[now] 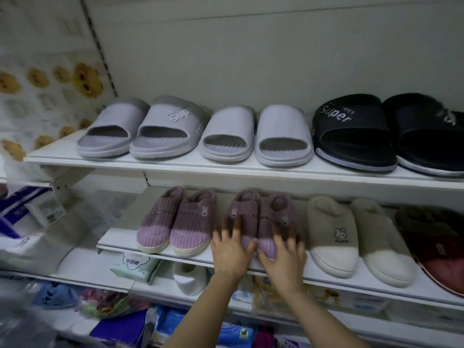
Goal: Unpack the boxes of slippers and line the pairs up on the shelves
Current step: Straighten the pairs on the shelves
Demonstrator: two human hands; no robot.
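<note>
The second pair of purple corduroy slippers (263, 222) is sitting at the lower centre of the frame on the lower shelf (326, 277), toes toward the camera, and both hands are working on it. The left hand (229, 249) is lying with its fingers spread over the toe of the left slipper, and the right hand (283, 254) is doing the same on the right slipper, fingers straight and splayed, pressing rather than pinching. Judging by this hold, the person is nudging the two slippers together and squaring them to the shelf edge so they match the row.

Just to the left, the first purple pair (175, 222) is already standing side by side. To the right, the beige and cream plush pair (359, 239) is lined up the same way, and at the right edge of the frame a dark red slipper (437, 249) is showing only in part.

On the upper shelf (226, 169), three pairs are standing in a row: the grey "Super" slides (140, 129), the plain pale slides (256, 136) and the black "Super" slides (391, 131).

The shelving is white with a pale back panel. Below, in the lower part of the frame, packaged goods (133, 264) are crowding the lower levels; they are blurred, possibly tissue or wipe packs. No box is in view.
</note>
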